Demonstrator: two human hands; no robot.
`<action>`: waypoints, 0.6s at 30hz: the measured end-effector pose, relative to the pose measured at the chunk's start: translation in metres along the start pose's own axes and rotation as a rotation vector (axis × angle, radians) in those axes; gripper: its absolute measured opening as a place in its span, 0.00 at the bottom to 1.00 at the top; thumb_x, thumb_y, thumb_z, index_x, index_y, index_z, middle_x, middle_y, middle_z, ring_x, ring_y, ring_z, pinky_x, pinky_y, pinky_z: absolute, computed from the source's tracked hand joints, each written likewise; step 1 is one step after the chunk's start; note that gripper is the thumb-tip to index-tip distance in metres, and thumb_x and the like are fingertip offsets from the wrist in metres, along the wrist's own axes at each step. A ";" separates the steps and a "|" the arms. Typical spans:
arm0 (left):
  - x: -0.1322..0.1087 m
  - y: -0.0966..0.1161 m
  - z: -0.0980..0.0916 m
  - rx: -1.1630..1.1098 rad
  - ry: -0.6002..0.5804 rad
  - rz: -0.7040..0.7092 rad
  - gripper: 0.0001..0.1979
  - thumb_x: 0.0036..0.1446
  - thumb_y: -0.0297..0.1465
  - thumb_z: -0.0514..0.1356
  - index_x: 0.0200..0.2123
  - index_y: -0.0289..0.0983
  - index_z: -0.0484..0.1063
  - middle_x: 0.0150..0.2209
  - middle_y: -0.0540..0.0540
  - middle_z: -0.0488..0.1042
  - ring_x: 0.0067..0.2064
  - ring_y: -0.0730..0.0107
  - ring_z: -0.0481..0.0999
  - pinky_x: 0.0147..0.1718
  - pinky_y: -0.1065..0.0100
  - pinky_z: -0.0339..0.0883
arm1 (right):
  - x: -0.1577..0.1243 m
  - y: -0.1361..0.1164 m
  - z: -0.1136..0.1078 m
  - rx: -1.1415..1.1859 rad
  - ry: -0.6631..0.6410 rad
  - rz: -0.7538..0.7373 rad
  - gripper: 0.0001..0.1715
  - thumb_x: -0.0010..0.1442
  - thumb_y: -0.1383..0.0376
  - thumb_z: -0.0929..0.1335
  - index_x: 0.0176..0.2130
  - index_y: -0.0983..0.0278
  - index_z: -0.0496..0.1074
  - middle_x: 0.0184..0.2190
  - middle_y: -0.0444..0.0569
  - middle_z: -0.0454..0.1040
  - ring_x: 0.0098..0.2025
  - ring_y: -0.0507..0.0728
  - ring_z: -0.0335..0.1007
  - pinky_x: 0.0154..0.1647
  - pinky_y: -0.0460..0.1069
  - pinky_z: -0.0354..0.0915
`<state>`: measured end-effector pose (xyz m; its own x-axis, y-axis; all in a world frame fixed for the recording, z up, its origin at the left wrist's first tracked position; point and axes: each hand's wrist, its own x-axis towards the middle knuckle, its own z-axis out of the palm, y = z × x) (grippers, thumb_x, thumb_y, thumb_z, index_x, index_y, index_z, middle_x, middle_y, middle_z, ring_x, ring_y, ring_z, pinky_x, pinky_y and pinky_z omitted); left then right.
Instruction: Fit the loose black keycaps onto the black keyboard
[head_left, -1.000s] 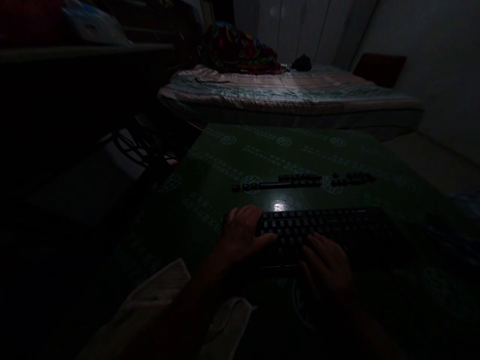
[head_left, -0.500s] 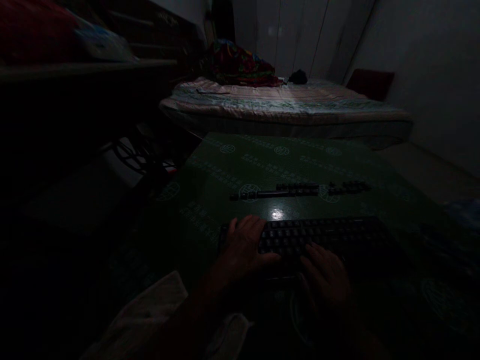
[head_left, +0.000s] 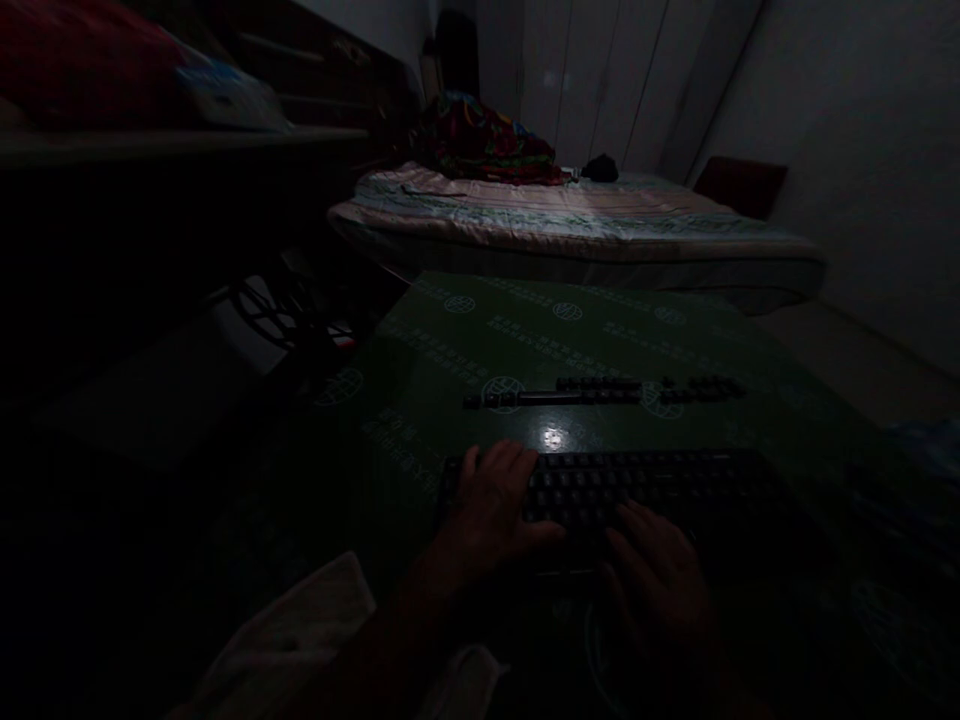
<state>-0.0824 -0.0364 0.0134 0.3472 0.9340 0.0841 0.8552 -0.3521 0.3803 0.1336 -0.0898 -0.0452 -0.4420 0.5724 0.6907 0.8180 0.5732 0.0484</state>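
Observation:
A black keyboard (head_left: 592,480) lies on the green patterned tabletop (head_left: 405,370), its lower right part lost in the dark. Across its left end rests my left hand (head_left: 491,510), open, with the fingers over the upper keys and the thumb stretched to the right. My right hand (head_left: 660,570) lies at the front middle of the keyboard, its fingers extended and touching or just over the lower keys. Beyond the keyboard, loose black keycaps (head_left: 600,384) are laid out in rows, with a long bar-shaped key (head_left: 550,398) among them.
A pale cloth (head_left: 300,620) lies at the near left. Behind the table stands a bed (head_left: 525,215) with a red patterned blanket (head_left: 480,140). A dark shelf (head_left: 187,140) runs along the left, above a spoked wheel (head_left: 262,315). The room is very dim.
The view has tilted slightly, so everything sits a little lower. Both hands keep nearly the same place on the keyboard.

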 end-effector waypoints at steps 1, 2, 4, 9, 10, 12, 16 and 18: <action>0.000 -0.001 0.001 -0.001 0.000 0.000 0.30 0.44 0.45 0.66 0.48 0.37 0.65 0.53 0.38 0.68 0.57 0.48 0.63 0.57 0.41 0.46 | 0.000 0.002 -0.001 -0.003 -0.005 -0.013 0.13 0.59 0.68 0.64 0.45 0.70 0.68 0.47 0.63 0.70 0.52 0.66 0.65 0.46 0.62 0.65; -0.001 -0.001 0.001 -0.001 -0.001 0.002 0.30 0.44 0.45 0.66 0.48 0.38 0.65 0.54 0.38 0.68 0.57 0.48 0.63 0.57 0.41 0.45 | 0.000 0.004 -0.004 -0.004 -0.007 -0.030 0.14 0.59 0.68 0.65 0.45 0.70 0.68 0.47 0.63 0.70 0.52 0.66 0.65 0.46 0.61 0.66; -0.002 -0.003 0.003 0.000 0.005 0.011 0.32 0.43 0.45 0.67 0.49 0.38 0.64 0.55 0.38 0.67 0.58 0.48 0.62 0.57 0.41 0.45 | 0.005 0.007 -0.010 0.004 -0.014 -0.046 0.15 0.58 0.68 0.65 0.46 0.69 0.68 0.48 0.62 0.70 0.52 0.65 0.65 0.45 0.60 0.66; -0.003 -0.004 0.004 -0.009 0.013 0.007 0.32 0.43 0.45 0.67 0.50 0.39 0.64 0.55 0.38 0.67 0.58 0.49 0.62 0.58 0.42 0.45 | 0.038 0.024 -0.017 0.095 0.035 -0.044 0.11 0.59 0.66 0.64 0.43 0.64 0.70 0.47 0.57 0.71 0.52 0.62 0.65 0.47 0.57 0.66; -0.004 -0.003 0.004 -0.014 0.010 0.002 0.32 0.43 0.45 0.67 0.50 0.39 0.64 0.55 0.38 0.67 0.58 0.50 0.62 0.58 0.42 0.44 | 0.049 0.030 -0.014 0.118 0.038 -0.007 0.09 0.60 0.66 0.64 0.41 0.63 0.71 0.47 0.57 0.71 0.52 0.62 0.66 0.48 0.58 0.65; -0.004 -0.002 0.002 -0.024 -0.008 -0.009 0.32 0.44 0.45 0.67 0.51 0.38 0.64 0.56 0.38 0.66 0.59 0.49 0.61 0.59 0.41 0.43 | 0.073 0.044 -0.002 0.150 0.042 -0.006 0.10 0.61 0.66 0.62 0.38 0.63 0.72 0.44 0.56 0.73 0.49 0.60 0.68 0.46 0.56 0.66; -0.004 0.000 0.000 -0.042 -0.058 -0.052 0.35 0.44 0.44 0.67 0.54 0.37 0.62 0.58 0.36 0.64 0.61 0.48 0.58 0.60 0.40 0.41 | 0.126 0.075 0.035 0.187 -0.190 0.036 0.12 0.60 0.66 0.62 0.34 0.63 0.76 0.39 0.54 0.75 0.42 0.58 0.71 0.42 0.52 0.66; -0.004 0.000 0.001 -0.041 -0.065 -0.057 0.37 0.43 0.44 0.67 0.55 0.35 0.62 0.59 0.34 0.63 0.62 0.47 0.57 0.59 0.39 0.41 | 0.148 0.088 0.054 0.176 -0.431 0.119 0.13 0.58 0.68 0.62 0.34 0.63 0.76 0.38 0.53 0.76 0.41 0.57 0.71 0.41 0.49 0.65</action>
<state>-0.0835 -0.0402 0.0126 0.3237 0.9461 0.0019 0.8583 -0.2945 0.4201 0.1206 0.0774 0.0220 -0.4919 0.8095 0.3204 0.8138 0.5583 -0.1612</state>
